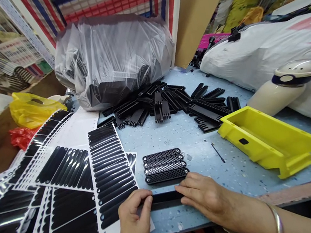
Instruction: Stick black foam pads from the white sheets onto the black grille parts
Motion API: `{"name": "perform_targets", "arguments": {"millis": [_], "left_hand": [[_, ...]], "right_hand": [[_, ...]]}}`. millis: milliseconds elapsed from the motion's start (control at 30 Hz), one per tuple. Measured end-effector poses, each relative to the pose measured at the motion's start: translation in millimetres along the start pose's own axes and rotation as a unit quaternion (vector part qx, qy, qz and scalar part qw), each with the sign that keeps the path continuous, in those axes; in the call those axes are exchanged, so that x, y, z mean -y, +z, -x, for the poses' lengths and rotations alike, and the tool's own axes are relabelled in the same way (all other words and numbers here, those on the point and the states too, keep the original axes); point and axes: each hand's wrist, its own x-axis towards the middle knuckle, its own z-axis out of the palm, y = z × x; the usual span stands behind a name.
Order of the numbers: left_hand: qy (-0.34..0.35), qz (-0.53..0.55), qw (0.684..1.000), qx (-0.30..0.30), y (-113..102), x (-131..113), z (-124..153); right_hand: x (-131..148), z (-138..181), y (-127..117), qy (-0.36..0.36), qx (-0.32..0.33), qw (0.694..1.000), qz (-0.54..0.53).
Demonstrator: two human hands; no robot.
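A flat black bar (166, 199) lies level between my hands, close to the table's front edge. My left hand (135, 213) is closed on its left end, thumb and index finger pinched together. The fingers of my right hand (204, 195) are together and grip the right end. Just beyond is a neat row of several black bars with a crosshatched texture (165, 165). Left of my left hand lies a white sheet of glossy black strip stickers (113, 173). My fingers cover both ends of the bar.
More sticker sheets (70, 211) overlap at left. A pile of loose black plastic pieces (156, 104) lies ahead, before a filled clear plastic bag (114, 56). At right stand a yellow bin (268, 146) and a cream bottle (277, 90). A thin black stick (218, 152) lies nearby.
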Motion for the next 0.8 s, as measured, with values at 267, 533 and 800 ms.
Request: {"name": "perform_targets", "arguments": {"millis": [267, 533, 800], "left_hand": [[0.010, -0.018, 0.999, 0.040, -3, 12, 4], [0.026, -0.013, 0.999, 0.040, -3, 21, 4], [-0.010, -0.004, 1.000, 0.003, 1, 16, 9]], "right_hand": [[6, 1, -7, 0.022, 0.003, 1.000, 0.003], [4, 8, -12, 0.072, -0.014, 0.997, -0.019], [-16, 69, -11, 0.250, -0.091, 0.963, -0.045]]}}
